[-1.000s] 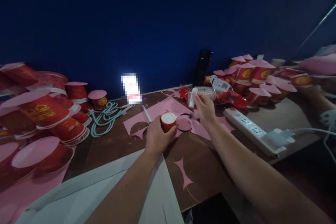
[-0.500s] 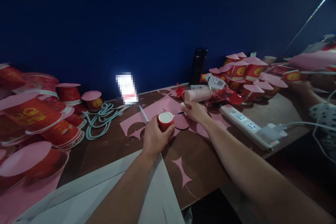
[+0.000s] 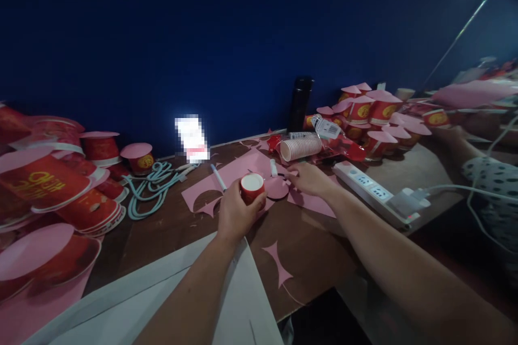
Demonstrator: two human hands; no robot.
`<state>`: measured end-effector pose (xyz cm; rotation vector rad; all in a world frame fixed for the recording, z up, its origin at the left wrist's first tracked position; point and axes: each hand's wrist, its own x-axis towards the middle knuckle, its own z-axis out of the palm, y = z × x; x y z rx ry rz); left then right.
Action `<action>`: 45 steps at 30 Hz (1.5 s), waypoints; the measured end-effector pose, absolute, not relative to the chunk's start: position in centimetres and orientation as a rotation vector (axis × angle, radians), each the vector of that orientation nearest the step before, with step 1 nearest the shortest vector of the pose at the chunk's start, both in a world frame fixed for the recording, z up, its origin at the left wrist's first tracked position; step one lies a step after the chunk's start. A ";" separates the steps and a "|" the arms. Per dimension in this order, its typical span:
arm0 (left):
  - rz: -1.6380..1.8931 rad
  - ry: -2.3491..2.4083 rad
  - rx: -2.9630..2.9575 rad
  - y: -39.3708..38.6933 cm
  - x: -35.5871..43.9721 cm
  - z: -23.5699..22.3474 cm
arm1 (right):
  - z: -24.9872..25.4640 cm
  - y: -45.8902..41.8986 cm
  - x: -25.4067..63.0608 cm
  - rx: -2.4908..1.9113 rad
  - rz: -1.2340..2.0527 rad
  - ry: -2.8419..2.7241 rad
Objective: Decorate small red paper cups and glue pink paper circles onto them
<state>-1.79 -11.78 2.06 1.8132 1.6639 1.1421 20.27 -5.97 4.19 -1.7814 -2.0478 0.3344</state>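
My left hand (image 3: 238, 207) is wrapped round a small red paper cup (image 3: 253, 187), whose white round end faces up. To its right, my right hand (image 3: 309, 179) reaches over the pink paper with thumb and forefinger slightly apart and nothing visible between them. Close to those fingertips lies a pink paper disc (image 3: 277, 187). A small white tube (image 3: 273, 167), like a glue bottle, stands behind the disc. Something dark lies beside the fingertips, too small to name. A pink sheet with round cut-outs (image 3: 238, 167) spreads behind the cup, with a pen (image 3: 218, 177) on it.
Red cups with pink discs (image 3: 73, 186) crowd the left; more (image 3: 380, 110) are piled at right. Stacked paper cups (image 3: 301, 147), a black flask (image 3: 300, 103), a power strip (image 3: 364, 186), a coiled cable (image 3: 149, 194) and a lit phone (image 3: 192, 137) surround the hands. Another person's arm (image 3: 461, 145) is at right.
My right hand has let go of the white tube, which now stands on the pink paper, and has drawn slightly away from it. The left hand still holds the cup. The view has shifted slightly.
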 end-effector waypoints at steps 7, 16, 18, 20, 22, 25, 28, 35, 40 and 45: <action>1.179 1.650 1.825 -11.8 -1.9 1.9 | 2.9 -6.4 19.3 -1.804 0.559 -1.953; 1.166 1.669 1.777 -11.9 -1.8 2.0 | 5.0 -7.4 20.5 -1.583 0.973 -1.611; 1.173 1.658 1.752 -11.8 -1.8 1.9 | 6.5 -8.0 20.8 -1.409 1.011 -1.439; 1.176 1.637 1.743 -11.7 -1.8 1.8 | 8.1 -8.3 20.4 -1.226 1.052 -1.260; 1.173 1.627 1.745 -11.7 -1.8 1.6 | 9.2 -8.3 19.4 -1.069 1.206 -1.145; 1.202 1.590 1.762 -11.7 -1.8 1.5 | 9.3 -7.8 17.5 -0.873 1.430 -1.085; 1.318 1.566 1.778 -12.0 -2.0 1.6 | 7.7 -7.5 15.7 -0.805 1.558 -1.052; 1.609 1.568 1.735 -12.1 -2.9 2.9 | 4.4 -8.3 14.5 -0.880 1.653 -0.887; 1.546 1.615 1.476 -11.8 -3.0 3.4 | 4.5 -8.6 14.2 -0.916 1.644 -0.886; 1.440 1.645 1.346 -11.7 -3.0 3.6 | 4.1 -8.6 14.1 -0.912 1.650 -0.930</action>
